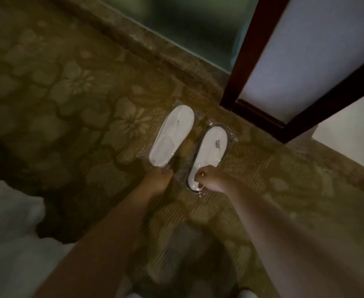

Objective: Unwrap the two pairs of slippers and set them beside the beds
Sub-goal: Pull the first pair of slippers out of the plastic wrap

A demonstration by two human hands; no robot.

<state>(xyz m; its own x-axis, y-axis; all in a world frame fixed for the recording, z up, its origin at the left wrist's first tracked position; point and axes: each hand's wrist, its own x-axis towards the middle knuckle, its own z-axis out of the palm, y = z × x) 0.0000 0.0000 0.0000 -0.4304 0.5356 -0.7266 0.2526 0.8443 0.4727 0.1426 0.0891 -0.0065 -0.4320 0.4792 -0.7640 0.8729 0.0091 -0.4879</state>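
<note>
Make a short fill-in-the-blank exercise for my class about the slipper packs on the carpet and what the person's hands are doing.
1. The two slipper packs lie side by side on the patterned ____.
2. The right slipper pack shows a small logo; the left slipper pack shows ____.
3. Both packs are wrapped in clear ____.
4. The right hand pinches the near end of the ____ pack, while the left hand is at the other one.

Missing words: carpet; none; plastic; right
</note>
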